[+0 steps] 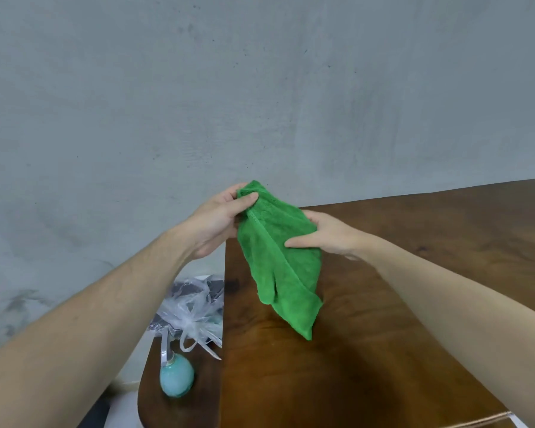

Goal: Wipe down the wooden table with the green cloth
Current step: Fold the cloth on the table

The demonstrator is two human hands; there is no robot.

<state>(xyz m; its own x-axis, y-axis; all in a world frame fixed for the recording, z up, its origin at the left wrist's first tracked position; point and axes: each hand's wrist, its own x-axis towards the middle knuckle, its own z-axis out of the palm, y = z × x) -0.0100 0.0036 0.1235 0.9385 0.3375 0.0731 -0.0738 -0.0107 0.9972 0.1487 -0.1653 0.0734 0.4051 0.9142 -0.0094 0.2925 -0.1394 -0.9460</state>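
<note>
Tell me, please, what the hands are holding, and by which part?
Both grip the green terry cloth: left hand pinches its top corner, right hand its right edge.

Fluffy cloth (pixel 278 257) (glossy wooden table (pixel 383 319))

I see a brown wooden counter (pixel 399 304). A lower wooden shelf (pixel 179 409) beside it holds a clear plastic bag (pixel 195 313) and a blue ball (pixel 176 378).

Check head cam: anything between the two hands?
Only the green cloth: left hand pinches its top, right hand grips its side.
</note>
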